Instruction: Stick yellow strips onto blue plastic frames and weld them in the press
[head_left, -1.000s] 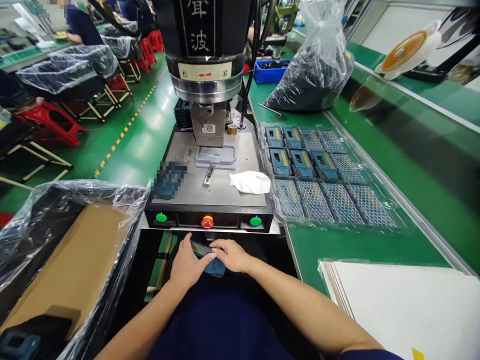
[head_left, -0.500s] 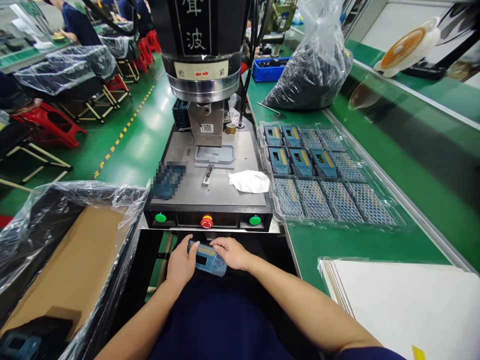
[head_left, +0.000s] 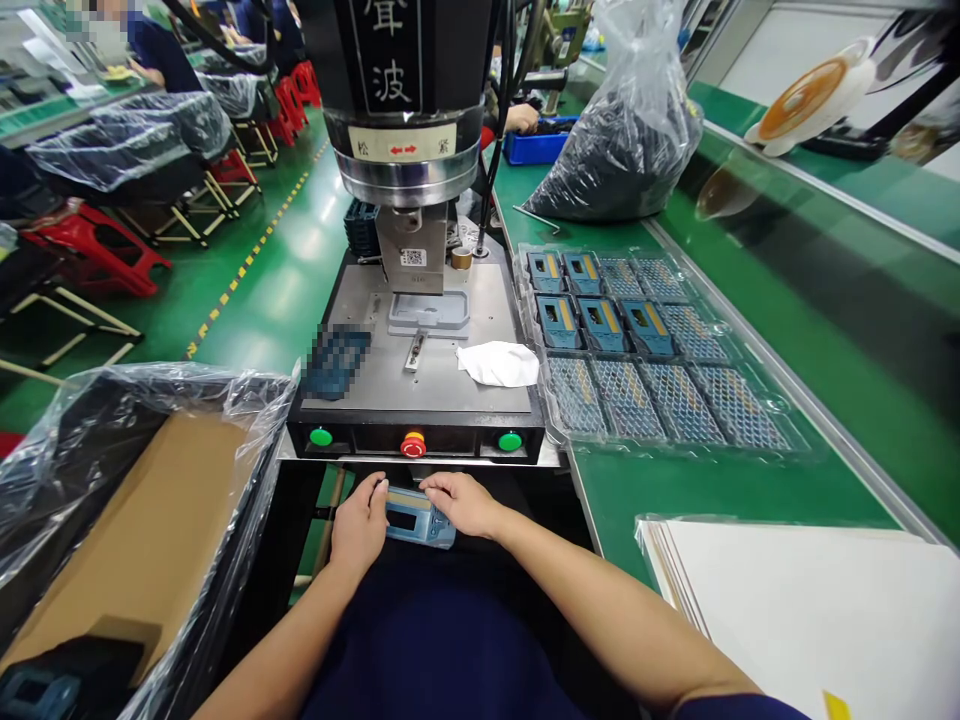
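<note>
Just in front of the press, a blue-grey plastic housing [head_left: 421, 528] with a dark rectangular window and a tan strip is held between both hands. My left hand [head_left: 361, 525] grips its left end, thumb on top. At the upper right edge, my right hand [head_left: 461, 503] is closed on the housing, with fingers and thumb together. Behind it stands the press with a metal horn [head_left: 412, 250] above a grey fixture [head_left: 429, 312]. A dark blue part [head_left: 336, 362], pixelated, lies on the left of the metal base plate, and a white cloth [head_left: 499, 363] on the right.
On the green bench at right sits a clear tray [head_left: 559, 425] with several similar housings. A stack of white sheets [head_left: 810, 610] is nearer me. A plastic-lined bin [head_left: 187, 480] stands at left. Farther back are a bag of dark parts [head_left: 622, 150] and a blue crate [head_left: 536, 147].
The housing has tilted slightly between my hands, and my left fingers have shifted a little. In the background, another person's hand has appeared by the blue crate.
</note>
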